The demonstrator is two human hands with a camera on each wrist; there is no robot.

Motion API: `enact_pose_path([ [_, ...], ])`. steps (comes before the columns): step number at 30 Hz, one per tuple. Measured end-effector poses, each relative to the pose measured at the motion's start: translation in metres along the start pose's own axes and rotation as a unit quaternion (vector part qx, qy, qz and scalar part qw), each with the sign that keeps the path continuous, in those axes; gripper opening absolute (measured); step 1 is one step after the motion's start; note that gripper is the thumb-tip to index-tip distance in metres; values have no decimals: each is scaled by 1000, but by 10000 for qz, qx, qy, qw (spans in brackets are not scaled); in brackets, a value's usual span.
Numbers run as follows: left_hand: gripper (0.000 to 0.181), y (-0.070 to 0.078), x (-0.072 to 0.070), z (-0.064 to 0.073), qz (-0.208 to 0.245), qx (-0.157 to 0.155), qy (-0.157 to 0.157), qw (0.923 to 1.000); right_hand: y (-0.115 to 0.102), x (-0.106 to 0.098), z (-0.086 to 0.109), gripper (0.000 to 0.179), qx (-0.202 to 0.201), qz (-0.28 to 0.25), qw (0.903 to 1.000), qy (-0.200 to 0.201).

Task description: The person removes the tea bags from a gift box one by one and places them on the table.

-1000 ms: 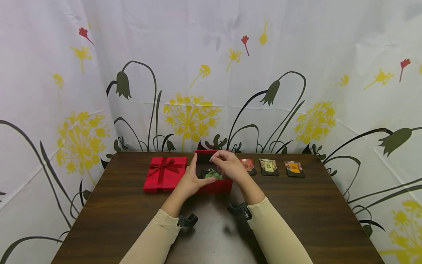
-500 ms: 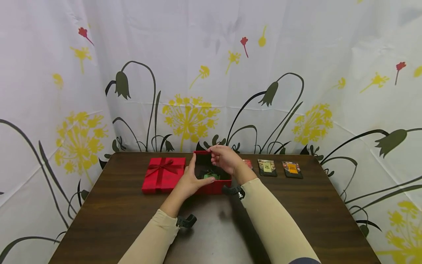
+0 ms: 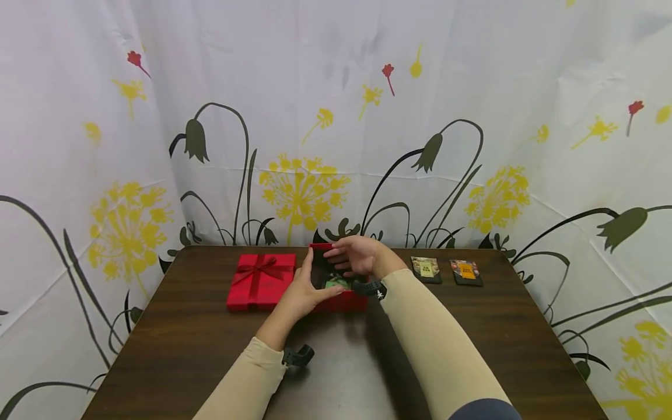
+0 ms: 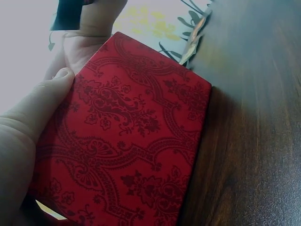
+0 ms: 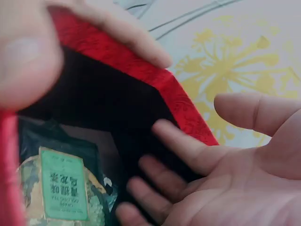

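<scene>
Right hand [image 3: 362, 255] is over the red box [image 3: 343, 302], fingers loosely spread, holding nothing, and it's blocking the box's right side. Left hand [image 3: 303, 291] has the box clasped, thumb on the front wall. Green-labelled packet [image 5: 63, 186] lies inside, below the right hand, partly cut off in the wrist cam. Ribboned lid [image 3: 241, 296] sits left of the left hand, two pouches [image 3: 426, 270] right of the right.
</scene>
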State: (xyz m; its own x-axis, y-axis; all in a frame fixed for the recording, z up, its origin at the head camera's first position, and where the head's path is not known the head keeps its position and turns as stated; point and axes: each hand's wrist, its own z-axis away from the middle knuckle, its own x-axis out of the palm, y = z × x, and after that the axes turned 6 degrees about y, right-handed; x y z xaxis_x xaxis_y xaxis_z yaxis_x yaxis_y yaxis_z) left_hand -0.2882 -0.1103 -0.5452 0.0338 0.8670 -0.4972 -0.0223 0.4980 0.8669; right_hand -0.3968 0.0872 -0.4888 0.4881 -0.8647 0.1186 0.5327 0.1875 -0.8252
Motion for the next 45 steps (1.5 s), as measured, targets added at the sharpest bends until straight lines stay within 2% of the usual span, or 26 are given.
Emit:
enact_pose_path([
  [5, 134, 1, 0, 0, 15, 15, 6, 10000, -5, -1, -2, 70, 394, -72, 9992, -21],
  [12, 135, 1, -1, -3, -33, 5, -22, 10000, -8, 2, -3, 73, 617, -45, 9980, 84],
  [16, 135, -2, 0, -2, -37, 23, -12, 10000, -5, 4, -4, 75, 646, -45, 9978, 156],
  [22, 133, -3, 2, 0, -7, -14, -27, 10000, -2, 6, -5, 67, 524, 465, 9975, 101],
  [32, 131, 0, 2, 0, -60, 4, 19, 10000, -1, 9, -2, 64, 469, 964, 9940, 206],
  [40, 136, -1, 1, 2, 51, 75, 69, 9999, 0, 13, -6, 47, 417, 1368, 9894, -256],
  [45, 139, -2, 2, 1, -9, 109, 89, 9999, -1, 16, -8, 26, 421, 1814, 9824, -112],
])
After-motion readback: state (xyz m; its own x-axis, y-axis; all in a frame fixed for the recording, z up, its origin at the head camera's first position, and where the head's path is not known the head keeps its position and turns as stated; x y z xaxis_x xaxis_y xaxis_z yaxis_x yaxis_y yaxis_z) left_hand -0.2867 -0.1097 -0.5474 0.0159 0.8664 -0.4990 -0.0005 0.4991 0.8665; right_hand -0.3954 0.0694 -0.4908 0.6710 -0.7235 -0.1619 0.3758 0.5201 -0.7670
